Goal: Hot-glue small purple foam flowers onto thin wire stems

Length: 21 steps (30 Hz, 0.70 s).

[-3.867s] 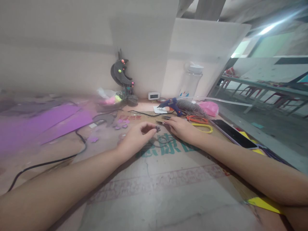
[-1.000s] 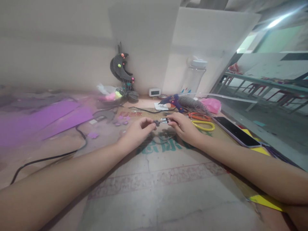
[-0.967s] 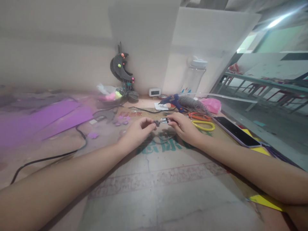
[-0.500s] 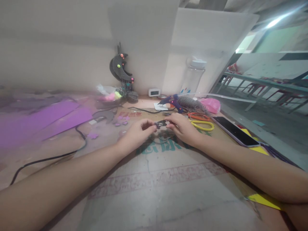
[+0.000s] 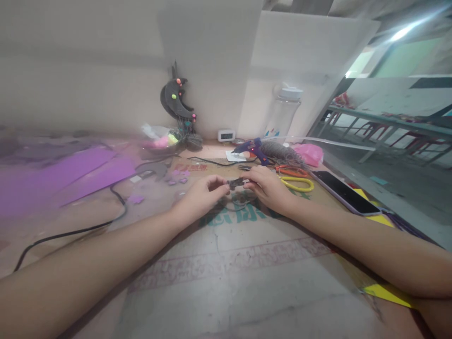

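My left hand is closed in a pinch on a small dark piece held just above the cardboard sheet. My right hand is closed round a small metal tool whose tip meets that piece. The two hands almost touch at the middle of the table. A loop of dark wire lies on the cardboard right under them.
Behind my right hand lie orange and yellow scissors, a blue glue gun, grey yarn and a phone. Purple foam sheets and a black cable are on the left. A dark crescent ornament and a bottle stand by the wall.
My right hand has come in from the scissors side with the tool and closed up to my left hand. The piece and tool tip now meet.
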Each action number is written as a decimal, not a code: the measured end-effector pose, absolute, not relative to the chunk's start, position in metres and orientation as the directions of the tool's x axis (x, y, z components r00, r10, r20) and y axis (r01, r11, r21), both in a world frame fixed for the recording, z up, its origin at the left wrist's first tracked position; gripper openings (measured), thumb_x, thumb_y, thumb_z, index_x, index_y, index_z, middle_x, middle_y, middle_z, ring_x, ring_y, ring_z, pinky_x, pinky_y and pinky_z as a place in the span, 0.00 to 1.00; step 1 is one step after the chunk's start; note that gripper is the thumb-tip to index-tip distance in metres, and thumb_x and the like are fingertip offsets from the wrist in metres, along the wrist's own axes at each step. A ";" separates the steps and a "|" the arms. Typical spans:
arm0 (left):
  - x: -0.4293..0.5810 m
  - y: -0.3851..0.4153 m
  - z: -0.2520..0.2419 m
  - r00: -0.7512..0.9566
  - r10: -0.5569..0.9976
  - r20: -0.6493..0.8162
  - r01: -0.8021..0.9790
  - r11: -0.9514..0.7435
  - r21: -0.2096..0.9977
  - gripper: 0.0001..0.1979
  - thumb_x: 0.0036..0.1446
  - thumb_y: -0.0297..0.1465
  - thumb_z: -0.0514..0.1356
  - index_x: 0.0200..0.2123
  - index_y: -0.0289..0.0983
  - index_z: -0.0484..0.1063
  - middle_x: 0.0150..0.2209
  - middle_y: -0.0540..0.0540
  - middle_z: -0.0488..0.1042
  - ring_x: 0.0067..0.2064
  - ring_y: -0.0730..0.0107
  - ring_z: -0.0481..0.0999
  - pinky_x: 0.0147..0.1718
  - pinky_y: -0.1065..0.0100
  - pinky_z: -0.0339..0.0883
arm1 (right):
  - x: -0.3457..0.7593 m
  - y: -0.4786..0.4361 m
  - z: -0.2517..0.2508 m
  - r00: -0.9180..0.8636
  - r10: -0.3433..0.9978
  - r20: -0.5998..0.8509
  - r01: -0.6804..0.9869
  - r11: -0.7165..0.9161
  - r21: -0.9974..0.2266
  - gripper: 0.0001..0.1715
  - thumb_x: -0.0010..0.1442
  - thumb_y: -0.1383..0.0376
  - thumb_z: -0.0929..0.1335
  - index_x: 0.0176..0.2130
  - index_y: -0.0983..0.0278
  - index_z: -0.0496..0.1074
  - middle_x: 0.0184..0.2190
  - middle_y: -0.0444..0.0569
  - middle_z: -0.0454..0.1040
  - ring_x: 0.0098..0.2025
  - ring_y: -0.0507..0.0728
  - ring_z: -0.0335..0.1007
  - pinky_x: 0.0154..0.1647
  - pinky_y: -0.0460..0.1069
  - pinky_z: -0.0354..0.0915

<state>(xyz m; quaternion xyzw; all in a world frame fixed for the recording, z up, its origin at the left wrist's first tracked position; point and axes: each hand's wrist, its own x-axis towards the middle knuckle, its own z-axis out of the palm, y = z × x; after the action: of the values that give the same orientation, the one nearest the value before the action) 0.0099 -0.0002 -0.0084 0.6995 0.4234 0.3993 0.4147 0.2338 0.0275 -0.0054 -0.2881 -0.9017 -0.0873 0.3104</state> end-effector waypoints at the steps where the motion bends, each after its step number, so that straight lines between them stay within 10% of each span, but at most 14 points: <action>1: 0.010 0.000 -0.008 0.321 0.925 0.205 0.259 -0.294 0.920 0.09 0.56 0.37 0.59 0.31 0.37 0.71 0.32 0.47 0.77 0.36 0.66 0.74 0.38 0.65 0.67 | 0.234 0.028 -0.006 -0.642 0.464 0.610 0.571 0.821 -0.023 0.19 0.69 0.56 0.59 0.43 0.66 0.72 0.32 0.53 0.72 0.36 0.59 0.64 0.37 0.52 0.60; 14: 0.013 -0.004 -0.005 0.260 0.940 0.220 0.247 -0.285 0.926 0.07 0.56 0.36 0.59 0.31 0.38 0.71 0.32 0.47 0.77 0.36 0.66 0.75 0.41 0.64 0.67 | 0.235 0.034 -0.007 -0.288 0.740 0.607 0.623 0.627 -0.469 0.15 0.67 0.60 0.60 0.46 0.64 0.71 0.42 0.53 0.77 0.44 0.60 0.72 0.46 0.54 0.66; 21: 0.011 -0.001 -0.009 0.268 0.935 0.231 0.224 -0.294 0.929 0.08 0.57 0.36 0.59 0.32 0.38 0.71 0.33 0.47 0.77 0.36 0.67 0.75 0.41 0.64 0.66 | 0.235 0.041 -0.013 -0.377 0.745 0.550 0.672 0.629 -0.392 0.17 0.65 0.64 0.63 0.51 0.66 0.71 0.48 0.57 0.75 0.50 0.61 0.71 0.52 0.58 0.66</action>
<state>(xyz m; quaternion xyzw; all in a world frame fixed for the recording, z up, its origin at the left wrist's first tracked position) 0.0114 -0.0007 -0.0089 0.6800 0.4264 0.4295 0.4139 0.2354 0.0410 -0.0131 -0.4277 -0.8281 0.0513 0.3587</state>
